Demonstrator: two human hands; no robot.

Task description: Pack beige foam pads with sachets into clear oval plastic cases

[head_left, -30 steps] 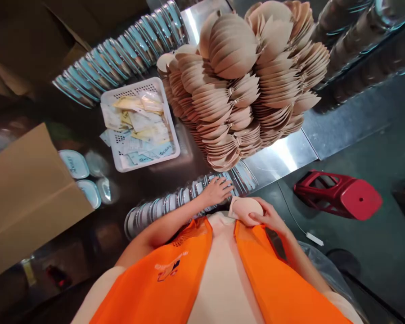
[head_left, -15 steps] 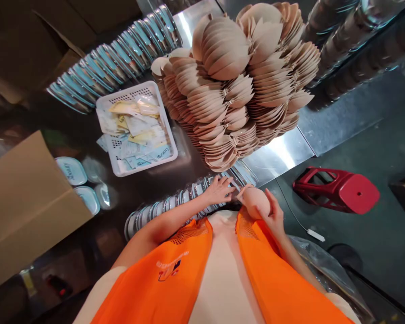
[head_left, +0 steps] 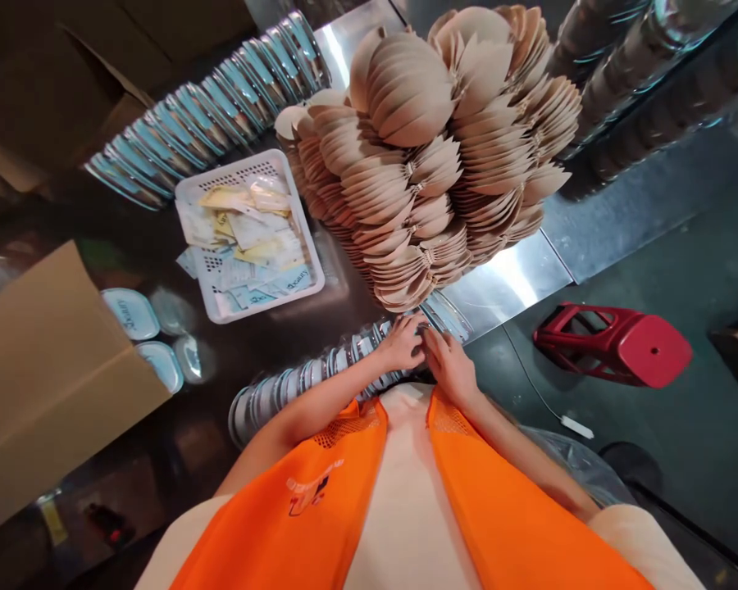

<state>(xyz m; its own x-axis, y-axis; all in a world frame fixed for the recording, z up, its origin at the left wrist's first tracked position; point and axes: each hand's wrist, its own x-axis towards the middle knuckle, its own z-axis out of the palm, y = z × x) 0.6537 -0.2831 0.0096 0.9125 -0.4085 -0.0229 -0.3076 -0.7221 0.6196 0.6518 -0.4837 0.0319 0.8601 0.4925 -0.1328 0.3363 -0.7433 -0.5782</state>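
At the near end of a row of clear plastic cases point(head_left: 311, 375), my left hand point(head_left: 403, 342) has its fingers curled. My right hand point(head_left: 450, 365) lies right beside it, palm down, its fingers bent against the same spot. Whatever is between the hands is hidden by the fingers. Just beyond them rises a big pile of skin-coloured bra cups point(head_left: 409, 86), nested in stacks. Flat clear plastic pieces point(head_left: 448, 315) lie at the table edge just beyond my right hand.
A white basket point(head_left: 316, 287) of small packets stands on the left. More cases point(head_left: 202, 111) line up behind it. An open cardboard box point(head_left: 67, 377) is at far left, beside lidded cases point(head_left: 129, 311). A red stool point(head_left: 652, 352) and a cable point(head_left: 529, 377) are on the floor at right.
My right hand has swung left and forward to meet my left hand. The bra cup it held is out of sight now. My left hand's fingers have curled in.
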